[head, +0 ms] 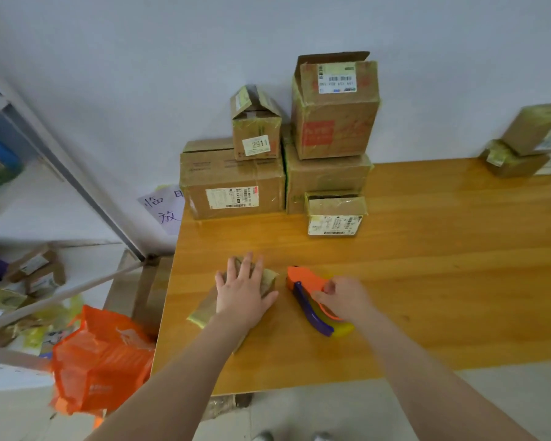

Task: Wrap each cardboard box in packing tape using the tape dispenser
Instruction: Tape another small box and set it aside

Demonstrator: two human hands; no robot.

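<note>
A small flat cardboard box (202, 311), shiny with tape, lies near the left front of the wooden table (427, 281). My left hand (242, 291) rests flat on top of it with the fingers spread. To its right lies the tape dispenser (303, 283), orange with a purple handle and a yellowish roll. My right hand (342, 297) grips the dispenser at its middle, fingers curled round the body. The dispenser rests on the table, a little apart from the box.
Several cardboard boxes (233, 183) are stacked against the wall at the table's back, one small box (334, 214) in front of them. More boxes (528, 144) sit at the far right. An orange bag (99, 361) and shelving (45, 160) stand left of the table.
</note>
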